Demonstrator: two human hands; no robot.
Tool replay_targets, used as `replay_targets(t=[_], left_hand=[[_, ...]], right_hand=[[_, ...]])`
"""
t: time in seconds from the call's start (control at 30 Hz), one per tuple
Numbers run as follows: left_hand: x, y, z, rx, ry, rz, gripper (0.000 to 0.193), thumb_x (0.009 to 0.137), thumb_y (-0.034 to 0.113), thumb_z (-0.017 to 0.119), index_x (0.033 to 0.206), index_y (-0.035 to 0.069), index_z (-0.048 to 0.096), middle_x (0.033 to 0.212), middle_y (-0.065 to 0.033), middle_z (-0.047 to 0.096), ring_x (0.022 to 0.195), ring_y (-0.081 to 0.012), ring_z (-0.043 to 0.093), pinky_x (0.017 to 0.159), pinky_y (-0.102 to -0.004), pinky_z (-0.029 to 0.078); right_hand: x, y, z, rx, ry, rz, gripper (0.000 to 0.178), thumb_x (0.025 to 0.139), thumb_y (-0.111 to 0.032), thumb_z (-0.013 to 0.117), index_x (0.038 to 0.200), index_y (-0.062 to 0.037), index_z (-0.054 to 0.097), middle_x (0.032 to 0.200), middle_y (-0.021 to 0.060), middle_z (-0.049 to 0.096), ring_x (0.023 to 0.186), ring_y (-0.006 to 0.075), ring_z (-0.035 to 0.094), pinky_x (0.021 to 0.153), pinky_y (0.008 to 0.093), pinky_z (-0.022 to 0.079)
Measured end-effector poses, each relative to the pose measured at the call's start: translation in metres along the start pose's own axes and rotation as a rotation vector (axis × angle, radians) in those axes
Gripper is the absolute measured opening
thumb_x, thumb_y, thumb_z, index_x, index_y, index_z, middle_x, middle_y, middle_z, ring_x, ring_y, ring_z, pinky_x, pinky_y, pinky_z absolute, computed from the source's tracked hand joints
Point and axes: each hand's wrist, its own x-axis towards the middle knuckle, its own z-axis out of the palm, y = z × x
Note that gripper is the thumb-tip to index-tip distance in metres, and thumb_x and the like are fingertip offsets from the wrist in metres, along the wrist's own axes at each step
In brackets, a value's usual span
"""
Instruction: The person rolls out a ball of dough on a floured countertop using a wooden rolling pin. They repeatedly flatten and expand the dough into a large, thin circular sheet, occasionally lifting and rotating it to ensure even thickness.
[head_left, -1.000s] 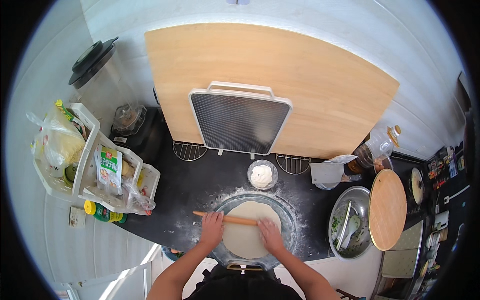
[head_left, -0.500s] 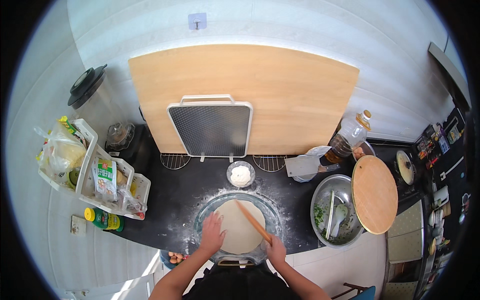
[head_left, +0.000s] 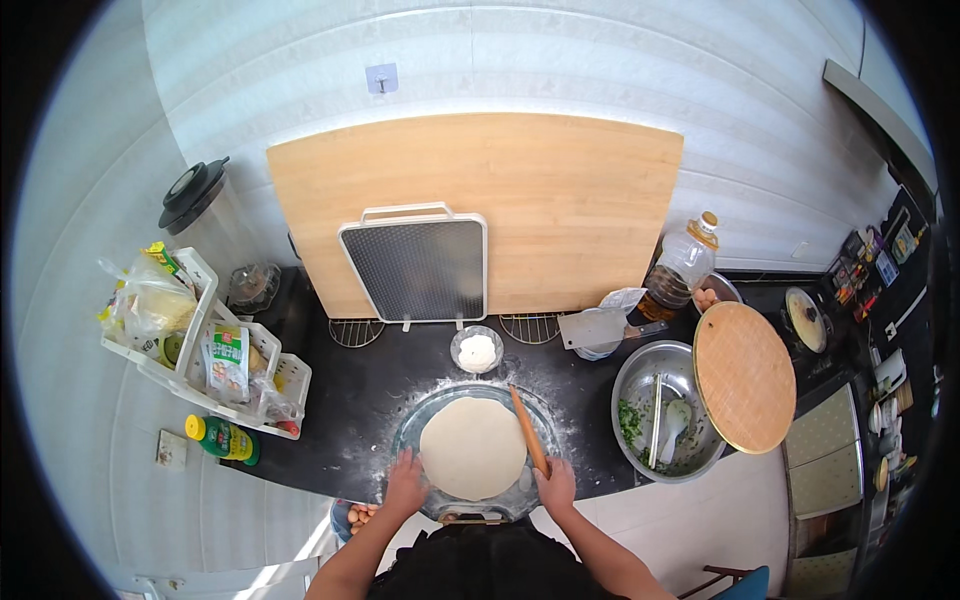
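Observation:
A flat round sheet of dough (head_left: 473, 448) lies on a round glass board (head_left: 408, 434) dusted with flour. My right hand (head_left: 556, 484) is closed round the near end of a wooden rolling pin (head_left: 529, 430). The pin slants up and left along the dough's right edge, beside the sheet. At the dough's lower left edge, my left hand (head_left: 405, 484) rests open on the board's rim with its fingers pointing away from me. A small glass bowl of white flour (head_left: 477, 352) stands just beyond the board.
To the right, a steel bowl (head_left: 622, 455) holds chopped greens, chopsticks and a white spoon, with a round wooden board (head_left: 746, 378) over its edge. A cleaver (head_left: 597, 329) lies behind it. White baskets (head_left: 197, 392) and a green bottle (head_left: 224, 440) stand left.
My left hand has drawn back toward me from the dough's left side. The rolling pin has swung off the sheet to its right edge, still in my right hand.

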Motion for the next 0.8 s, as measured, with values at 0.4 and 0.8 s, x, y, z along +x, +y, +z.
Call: replay_targets(t=[0.4,0.8], left_hand=[[0.013,0.026,0.044,0.306,-0.234,0.322,0.091,0.089,0.058,0.050,0.151,0.000,0.016,0.159,-0.0183,0.012,0.147,-0.0327,0.013,0.117,-0.0529,0.014],[0.032,0.040,0.015,-0.119,-0.099,0.285,0.055,0.085,0.034,0.066,0.129,0.001,0.055,0.140,-0.0217,0.046,0.131,-0.0430,0.040,0.110,-0.0506,0.031]], right_hand=[[-0.008,0.019,-0.004,-0.028,-0.037,-0.085,0.046,0.071,-0.014,0.077,0.112,-0.0030,0.059,0.113,0.0173,0.057,0.104,0.0346,0.057,0.091,0.0414,0.048],[-0.012,-0.021,-0.045,0.065,-0.240,0.220,0.039,0.090,-0.027,0.057,0.120,-0.0037,0.050,0.103,0.0272,0.063,0.095,0.0426,0.063,0.082,0.0500,0.049]])
